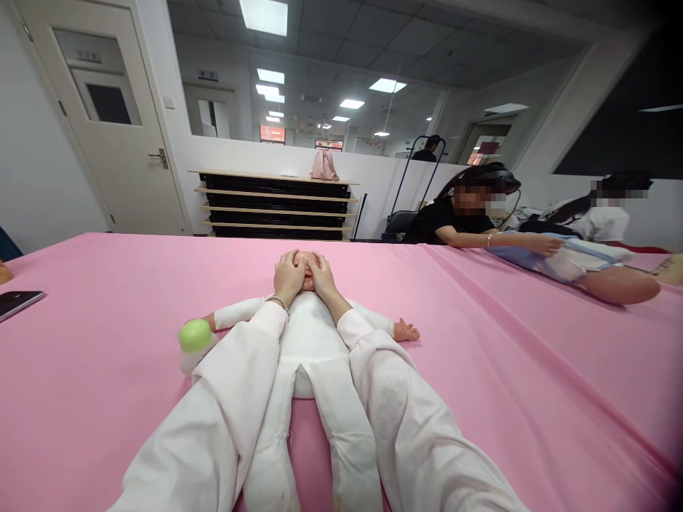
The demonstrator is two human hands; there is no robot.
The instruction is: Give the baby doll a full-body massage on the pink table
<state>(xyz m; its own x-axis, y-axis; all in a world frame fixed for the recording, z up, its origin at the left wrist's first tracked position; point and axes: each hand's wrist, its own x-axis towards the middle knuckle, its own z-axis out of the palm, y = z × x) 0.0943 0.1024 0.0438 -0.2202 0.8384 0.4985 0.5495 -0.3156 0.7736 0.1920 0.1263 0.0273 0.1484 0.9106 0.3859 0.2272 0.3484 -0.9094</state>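
A baby doll (312,331) in a white cloth suit lies on its back on the pink-covered table, arms stretched sideways and legs toward me. My left hand (289,277), with a beaded bracelet at the wrist, rests over the left side of the doll's head. On the other side lies my right hand (323,279). Both hands have their fingers extended along the head, thumbs close together over its face, which they mostly cover. Beside the doll's arm on the left stands a bottle (195,341) with a light-green cap, partly behind my left sleeve.
A phone (20,304) lies at the table's left edge. Across the table (480,398) on the right, a person in black (427,220) handles another doll (613,283) in cloth. Another person in white (608,222) sits farther right. A rack (277,206) with a pink backpack stands behind.
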